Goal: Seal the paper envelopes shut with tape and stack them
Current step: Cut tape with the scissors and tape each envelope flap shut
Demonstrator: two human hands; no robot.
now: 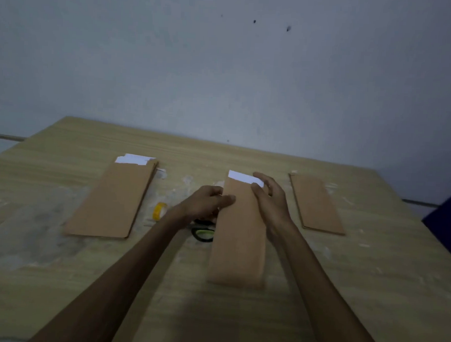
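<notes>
So your bench (317, 291) is a pale wood-grain top pushed against a grey wall (223, 67), with whitish scuffs across it. Dead centre you've got the middle envelope (238, 238), a long brown one lying flat and running from 6 toward 12, with white paper (241, 176) poking out of its far end. Over at 10 o'clock sits the left pile of envelopes (112, 199), also with white sheets showing at the top edge. At 2 o'clock is the right stack (317, 203), all brown with no white showing.

Your left hand (207, 201) has its grip on the middle envelope's left edge, thumb on top and fingers curled under. Your right hand (272, 198) holds the right edge near the top, thumb laid across the brown face and fingers wrapped round the side.

Just left of that envelope, at about 9, the scissors (203, 233) with dark and green handles peek out under your left wrist. The yellow tape roll (159, 211) stands on edge a bit further left.
</notes>
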